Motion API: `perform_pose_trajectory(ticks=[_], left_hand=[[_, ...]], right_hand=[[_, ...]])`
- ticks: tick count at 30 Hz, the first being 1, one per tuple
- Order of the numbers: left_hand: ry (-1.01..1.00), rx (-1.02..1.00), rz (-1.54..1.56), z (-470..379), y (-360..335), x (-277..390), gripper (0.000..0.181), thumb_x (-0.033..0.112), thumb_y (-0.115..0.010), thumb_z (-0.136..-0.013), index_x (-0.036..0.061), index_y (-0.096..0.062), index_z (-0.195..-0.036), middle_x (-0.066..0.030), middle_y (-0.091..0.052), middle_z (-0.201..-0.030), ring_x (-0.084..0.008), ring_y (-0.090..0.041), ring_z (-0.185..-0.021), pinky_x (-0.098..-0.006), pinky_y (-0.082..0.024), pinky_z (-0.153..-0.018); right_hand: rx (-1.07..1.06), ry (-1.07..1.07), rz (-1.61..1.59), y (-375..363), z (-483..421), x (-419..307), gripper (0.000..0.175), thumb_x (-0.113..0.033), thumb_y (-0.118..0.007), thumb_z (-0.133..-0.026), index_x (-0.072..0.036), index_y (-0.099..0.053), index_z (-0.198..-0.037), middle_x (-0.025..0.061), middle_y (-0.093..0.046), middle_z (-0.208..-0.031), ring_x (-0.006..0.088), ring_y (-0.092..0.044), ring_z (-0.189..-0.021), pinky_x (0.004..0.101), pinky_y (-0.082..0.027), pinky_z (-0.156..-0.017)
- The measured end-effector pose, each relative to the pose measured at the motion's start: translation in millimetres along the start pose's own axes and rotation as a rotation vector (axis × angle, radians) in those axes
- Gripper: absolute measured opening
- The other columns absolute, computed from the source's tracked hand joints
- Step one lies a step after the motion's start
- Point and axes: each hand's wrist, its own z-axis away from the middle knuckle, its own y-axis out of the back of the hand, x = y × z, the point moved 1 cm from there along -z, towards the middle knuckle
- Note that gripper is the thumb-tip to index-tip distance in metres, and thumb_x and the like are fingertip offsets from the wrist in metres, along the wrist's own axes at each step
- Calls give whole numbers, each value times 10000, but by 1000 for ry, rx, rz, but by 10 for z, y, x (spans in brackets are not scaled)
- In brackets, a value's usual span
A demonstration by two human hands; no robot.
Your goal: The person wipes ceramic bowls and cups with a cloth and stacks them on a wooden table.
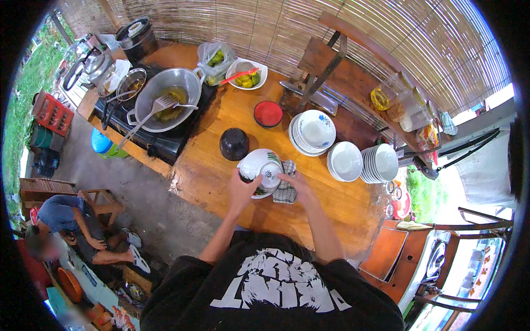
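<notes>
A white bowl (pixel 254 162) with a green and dark printed pattern is tilted over the wooden table, its round foot turned up towards me. My left hand (pixel 243 188) grips the bowl's left side, thumb near the foot. On the other side, my right hand (pixel 304 188) holds a grey checked cloth (pixel 285 192) against the bowl, its thumb at the foot. Both hands hide parts of the rim; whether a second bowl lies underneath I cannot tell. Just beyond are a black bowl (pixel 234 144), apparently upside down, and a red bowl (pixel 268 113).
Stacks of white bowls (pixel 316 129), (pixel 344 161) and plates line the right side of the table (pixel 215 165). Left stands a gas stove (pixel 165 142) with a wok (pixel 143 105) and spatula. A shelf (pixel 356 87) overhangs the back right. A person (pixel 78 223) sits lower left.
</notes>
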Motion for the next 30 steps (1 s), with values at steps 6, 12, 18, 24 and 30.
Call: perform_pose_trajectory(ticks=[6,12,18,24,30], left_hand=[[245,-382,876,322,-149,903,483,301,-691,-954,25,-518,-1311,-60,-638,-1229,-153,-635,-1078,-328,-531,-896],[118,-401,890,599,-644,1125,418,245,-622,-1003,36,-508,-1346,-43,-637,-1236,-141,-618,-1119,-312,-498,-962],[45,-482,924,1062,-1249,1257,376,238,-587,-1021,57,-511,-1342,-63,-621,-1282,-165,-617,-1146,-355,-494,-994],[136,-484,1094,1496,-1620,1205,412,293,-567,-1027,95,-469,-1375,-61,-607,-1311,-197,-621,-1177,-372,-503,-1010],[54,-556,900,1720,-2011,1345,430,316,-587,-1015,82,-488,-1362,-62,-613,-1293,-193,-631,-1144,-376,-532,-951]], right_hand=[[124,331,-31,172,795,-414,564,-220,-798,-853,-43,-554,-1330,70,-658,-1172,179,-647,-1032,356,-549,-852],[511,921,1,249,1586,-756,391,-237,-667,-951,4,-570,-1244,107,-653,-1163,218,-616,-1061,368,-469,-971],[478,1196,996,330,1749,-1044,479,-203,-687,-847,-43,-581,-1286,189,-542,-1375,403,-455,-1324,547,-338,-1096],[518,1347,1006,631,2145,-493,470,-232,-633,-840,-71,-606,-1280,134,-592,-1349,359,-440,-1375,556,-210,-1192],[633,1029,755,1571,1954,-631,424,-245,-623,-889,-89,-614,-1284,114,-611,-1335,325,-511,-1308,523,-250,-1179]])
